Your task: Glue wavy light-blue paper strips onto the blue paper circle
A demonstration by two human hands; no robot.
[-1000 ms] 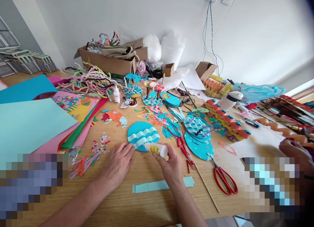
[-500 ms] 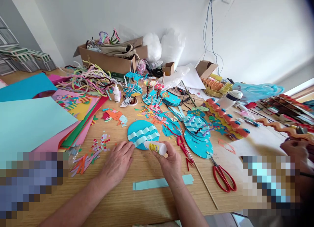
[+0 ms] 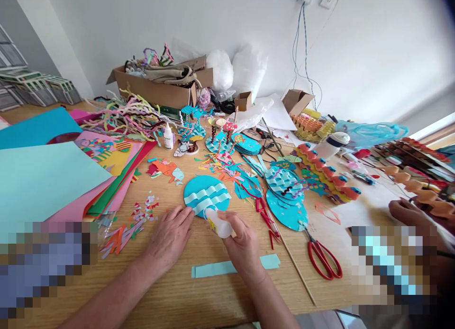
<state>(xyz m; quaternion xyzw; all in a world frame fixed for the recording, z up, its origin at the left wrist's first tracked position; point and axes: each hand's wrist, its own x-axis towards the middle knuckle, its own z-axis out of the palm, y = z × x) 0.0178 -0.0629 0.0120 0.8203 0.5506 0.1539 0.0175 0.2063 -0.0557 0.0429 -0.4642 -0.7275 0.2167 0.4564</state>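
Note:
A round blue paper disc (image 3: 204, 182) lies flat on the table, with wavy light-blue paper strips (image 3: 212, 202) across it. My left hand (image 3: 172, 236) rests with its fingers stretched out flat, their tips at the disc's lower left edge. In my right hand (image 3: 242, 243) is a white glue bottle (image 3: 224, 228), tipped so that its nozzle points down at the disc's lower edge. The nozzle's exact contact with the paper is hard to make out. Below, partly behind my right wrist, lies a flat light-blue paper strip (image 3: 209, 269).
Red-handled scissors (image 3: 324, 259) and a thin wooden stick (image 3: 296, 269) lie to the right. Coloured paper sheets (image 3: 46, 172) are stacked left. Paper scraps (image 3: 119, 236) lie near my left hand. Another person's hand (image 3: 408, 217) holds an orange wavy strip (image 3: 414, 187) at the right.
My right hand has turned the glue bottle from nearly level to steeply tilted, shifting it slightly left and down. My left hand stays put. The other person's hand has moved left.

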